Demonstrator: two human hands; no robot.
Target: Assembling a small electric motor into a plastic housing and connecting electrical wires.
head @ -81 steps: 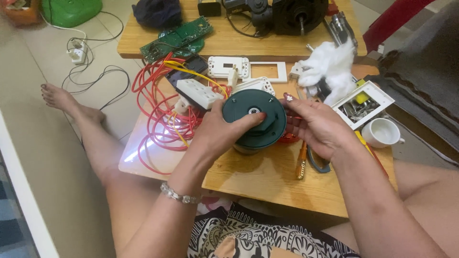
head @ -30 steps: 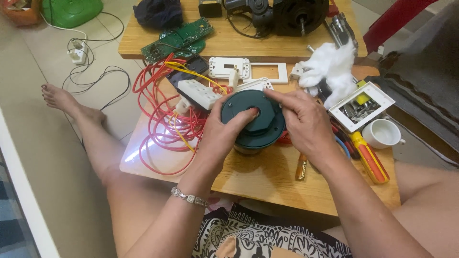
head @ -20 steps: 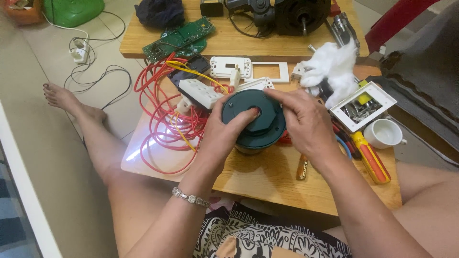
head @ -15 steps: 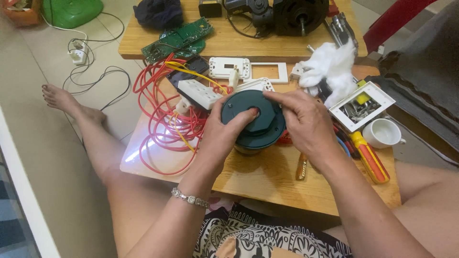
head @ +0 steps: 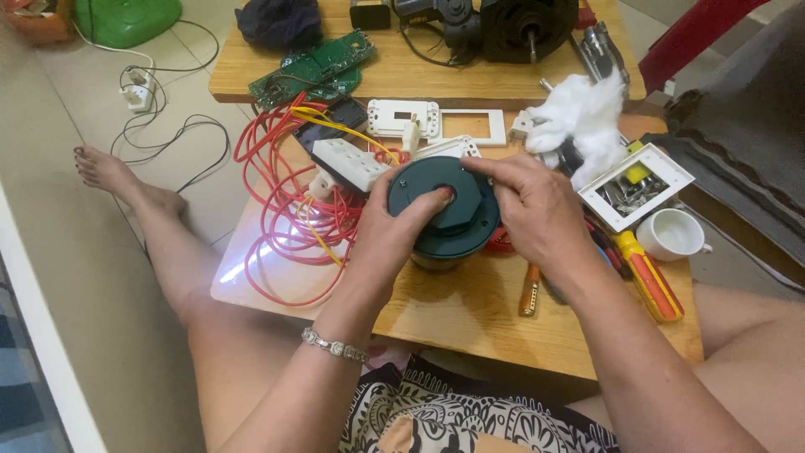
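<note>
Both hands close on a round dark-green housing (head: 443,210) that sits on the near wooden table (head: 470,310), just in front of the person's lap. The left hand (head: 394,235) clasps its near-left side with the thumb laid across the raised middle of the top, and the right hand (head: 537,210) wraps its right edge with fingertips pressed onto the top — each hand is clamped on the housing. Crowding it on the left is a tangle of red cable (head: 285,210) with a white power strip (head: 352,164) lying on it, just beside the left thumb. Behind it lie a white switch plate (head: 402,117) and an open white frame (head: 471,126). To the right a wad of white cotton (head: 579,113) rests near the right knuckles, and beyond the wrist lies an orange-and-yellow screwdriver (head: 650,277); a smaller orange-handled tool (head: 528,289) lies under the right forearm. A white square tray (head: 662,164) holds small metal parts — too small to tell apart — and a white cup (head: 671,235) stands just beside it. On the far table a green circuit board (head: 314,67) and a black motor (head: 524,29) lie well apart from the hands.
</note>
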